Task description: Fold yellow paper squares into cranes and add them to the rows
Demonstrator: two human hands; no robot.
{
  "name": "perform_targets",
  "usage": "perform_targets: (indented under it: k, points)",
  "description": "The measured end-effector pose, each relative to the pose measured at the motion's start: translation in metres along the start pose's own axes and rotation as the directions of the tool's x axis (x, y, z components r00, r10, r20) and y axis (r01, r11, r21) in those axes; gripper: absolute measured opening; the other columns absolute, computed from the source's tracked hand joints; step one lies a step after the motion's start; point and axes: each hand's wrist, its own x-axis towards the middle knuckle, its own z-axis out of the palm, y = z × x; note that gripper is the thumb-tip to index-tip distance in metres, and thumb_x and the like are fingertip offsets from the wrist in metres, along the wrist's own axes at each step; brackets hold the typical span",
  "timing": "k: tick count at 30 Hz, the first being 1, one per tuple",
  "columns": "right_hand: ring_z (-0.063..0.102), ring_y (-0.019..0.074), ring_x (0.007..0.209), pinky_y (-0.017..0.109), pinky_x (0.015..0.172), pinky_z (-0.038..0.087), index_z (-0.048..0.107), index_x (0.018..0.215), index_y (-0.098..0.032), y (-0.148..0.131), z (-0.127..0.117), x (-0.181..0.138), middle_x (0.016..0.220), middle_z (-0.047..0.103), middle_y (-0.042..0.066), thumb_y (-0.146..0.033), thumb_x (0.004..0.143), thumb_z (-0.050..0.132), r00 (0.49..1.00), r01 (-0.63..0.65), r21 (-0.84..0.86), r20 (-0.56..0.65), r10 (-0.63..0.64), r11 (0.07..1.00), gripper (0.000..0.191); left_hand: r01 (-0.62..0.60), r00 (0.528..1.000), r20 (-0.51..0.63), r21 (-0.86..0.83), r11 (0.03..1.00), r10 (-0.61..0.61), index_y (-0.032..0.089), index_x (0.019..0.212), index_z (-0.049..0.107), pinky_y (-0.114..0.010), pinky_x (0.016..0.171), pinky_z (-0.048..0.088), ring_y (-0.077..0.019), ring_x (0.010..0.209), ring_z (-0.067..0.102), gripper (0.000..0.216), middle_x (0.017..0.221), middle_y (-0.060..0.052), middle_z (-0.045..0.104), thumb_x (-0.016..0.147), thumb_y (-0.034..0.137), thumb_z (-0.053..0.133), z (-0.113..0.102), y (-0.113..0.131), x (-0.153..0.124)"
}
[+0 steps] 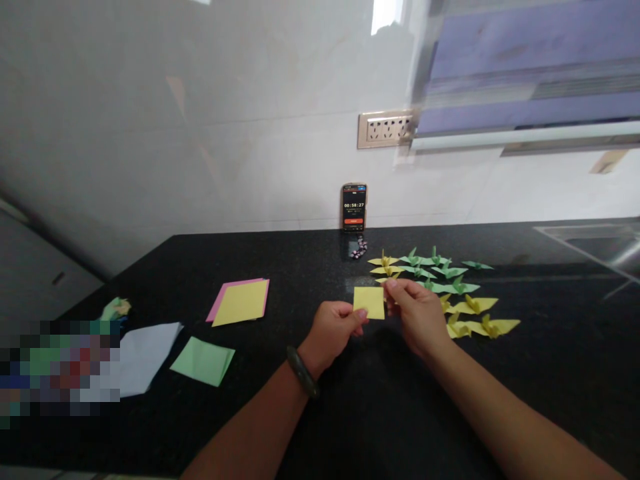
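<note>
I look down from far away at one pale wall (280, 120) and one long black counter (280, 400). Two hands are in the middle, the left hand (337, 323) and the right hand (423, 313), each with its thumb and fingers pinched close. On the left I see white paper (153, 353), one green folded paper (200, 361) and one pile of flat paper (243, 302), yellow over pink; I can't count its sheets. One socket plate (384, 130) is on the wall, and one phone (355, 208) leans there. I count about seven green paper birds (459, 287) and seven yellow paper birds (493, 327); the right hand hides bits. One yellow square (369, 303) is up between the hands: left at its bottom corner, right at its top corner. One dark bangle (302, 372) circles the left wrist.
</note>
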Motion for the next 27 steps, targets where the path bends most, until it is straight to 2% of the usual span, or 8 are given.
perform_targets:
  k: [2, 4, 6, 7, 13, 19, 22, 27]
  points:
    - [0.044, 0.0085, 0.048, 0.019, 0.041, 0.036, 0.06, 0.07, -0.015, -0.002, 0.0, 0.0, 0.06, 0.055, 0.0, -0.048, 0.07, 0.061, 0.999, -0.047, 0.028, -0.019, 0.048, 0.998, 0.033, 0.012, 0.999, -0.031, -0.054, 0.998, -0.013, 0.012, 0.055, 0.063, -0.022, 0.049, 0.035, -0.0094, 0.046, 0.046, 0.03, 0.047, -0.001, 0.055, 0.068, 0.039, 0.061, 0.001, 0.0, 0.0]
    - [0.045, 0.0088, 0.048, 0.019, 0.039, 0.035, 0.059, 0.072, -0.016, -0.002, 0.002, -0.003, 0.061, 0.054, -0.001, -0.049, 0.067, 0.064, 0.986, -0.117, -0.02, 0.12, 0.118, 0.993, 0.035, 0.003, 0.998, -0.059, -0.099, 0.995, -0.009, 0.012, 0.057, 0.063, -0.022, 0.05, 0.036, -0.0096, 0.048, 0.047, 0.031, 0.048, -0.001, 0.055, 0.067, 0.041, 0.061, 0.001, 0.0, 0.0]
    - [0.043, 0.0078, 0.045, 0.018, 0.038, 0.035, 0.056, 0.065, -0.015, -0.001, 0.005, -0.007, 0.054, 0.051, -0.003, -0.044, 0.062, 0.07, 0.938, -0.169, -0.113, 0.287, 0.195, 0.979, 0.032, -0.022, 0.997, -0.077, -0.109, 0.994, 0.014, 0.012, 0.055, 0.061, -0.022, 0.05, 0.036, -0.0097, 0.048, 0.047, 0.032, 0.048, 0.0, 0.054, 0.066, 0.042, 0.062, 0.001, 0.001, 0.0]
    - [0.041, 0.0067, 0.043, 0.017, 0.038, 0.033, 0.055, 0.062, -0.015, 0.001, 0.007, -0.009, 0.051, 0.049, -0.004, -0.042, 0.061, 0.071, 0.931, -0.174, -0.127, 0.301, 0.206, 0.976, 0.032, -0.035, 0.997, -0.079, -0.105, 0.994, 0.027, 0.012, 0.053, 0.059, -0.022, 0.05, 0.036, -0.0096, 0.048, 0.046, 0.033, 0.048, 0.0, 0.054, 0.066, 0.042, 0.062, 0.001, 0.002, 0.0]
    - [0.039, 0.0054, 0.04, 0.018, 0.038, 0.032, 0.051, 0.055, -0.015, 0.005, 0.006, -0.008, 0.046, 0.048, -0.005, -0.039, 0.061, 0.072, 0.938, -0.183, -0.068, 0.287, 0.195, 0.981, 0.032, -0.044, 0.999, 0.003, -0.094, 0.995, 0.045, 0.013, 0.06, 0.058, -0.024, 0.054, 0.04, -0.0106, 0.051, 0.049, 0.033, 0.055, -0.002, 0.056, 0.074, 0.042, 0.053, 0.0, 0.001, 0.001]
    - [0.041, 0.0059, 0.043, 0.018, 0.038, 0.033, 0.059, 0.062, -0.013, 0.003, 0.007, -0.01, 0.052, 0.053, -0.003, -0.038, 0.06, 0.072, 0.919, -0.211, -0.064, 0.327, 0.22, 0.975, 0.028, -0.124, 0.992, 0.001, 0.124, 0.984, 0.125, 0.014, 0.06, 0.058, -0.024, 0.054, 0.038, -0.012, 0.054, 0.05, 0.03, 0.056, -0.002, 0.057, 0.076, 0.039, 0.052, -0.003, -0.003, 0.002]
    - [0.041, 0.0057, 0.041, 0.019, 0.039, 0.033, 0.059, 0.059, -0.013, 0.0, 0.008, -0.011, 0.052, 0.054, -0.002, -0.039, 0.059, 0.073, 0.918, -0.2, -0.094, 0.33, 0.22, 0.975, 0.029, -0.159, 0.987, 0.006, 0.152, 0.976, 0.16, 0.014, 0.06, 0.057, -0.023, 0.053, 0.037, -0.0119, 0.054, 0.05, 0.029, 0.056, -0.001, 0.056, 0.077, 0.037, 0.05, -0.003, -0.003, 0.001]
    - [0.039, 0.0059, 0.038, 0.02, 0.038, 0.03, 0.054, 0.053, -0.015, -0.009, -0.004, 0.002, 0.047, 0.05, -0.003, -0.042, 0.06, 0.071, 0.97, -0.125, -0.141, 0.192, 0.151, 0.982, 0.033, -0.156, 0.983, -0.072, 0.155, 0.976, 0.169, 0.014, 0.063, 0.059, -0.024, 0.055, 0.038, -0.0126, 0.055, 0.051, 0.03, 0.056, -0.001, 0.056, 0.078, 0.038, 0.049, -0.006, 0.001, 0.001]
